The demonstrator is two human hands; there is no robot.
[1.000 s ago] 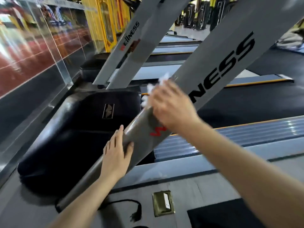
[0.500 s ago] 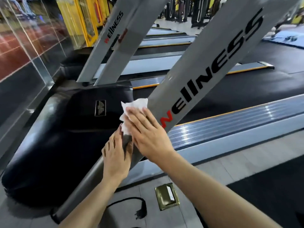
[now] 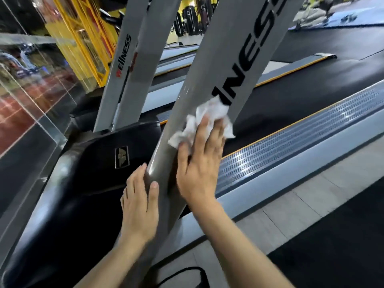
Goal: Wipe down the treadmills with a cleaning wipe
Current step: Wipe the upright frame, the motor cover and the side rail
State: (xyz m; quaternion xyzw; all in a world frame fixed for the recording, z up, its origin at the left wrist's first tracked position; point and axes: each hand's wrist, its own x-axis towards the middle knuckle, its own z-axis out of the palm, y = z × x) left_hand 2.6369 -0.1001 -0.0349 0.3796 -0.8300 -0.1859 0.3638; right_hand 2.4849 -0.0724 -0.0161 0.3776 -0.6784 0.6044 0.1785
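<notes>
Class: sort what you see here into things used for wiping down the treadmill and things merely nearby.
In use: right hand pressing white wipe on grey upright; left hand resting on it.

Nearby: black motor cover, glass panel, yellow frame, black cable.

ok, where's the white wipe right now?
Head view, centre: crumpled white wipe pressed by the right hand against the grey slanted treadmill upright, above the left hand.

The top edge is cutting off the grey upright (image 3: pixel 209 84), and the wipe (image 3: pixel 204 119) and right hand (image 3: pixel 198 163) are covering the start of its lettering. The bottom edge is clipping the black cable (image 3: pixel 182 276). Far punching bags (image 3: pixel 191 21) are blurring together.
</notes>
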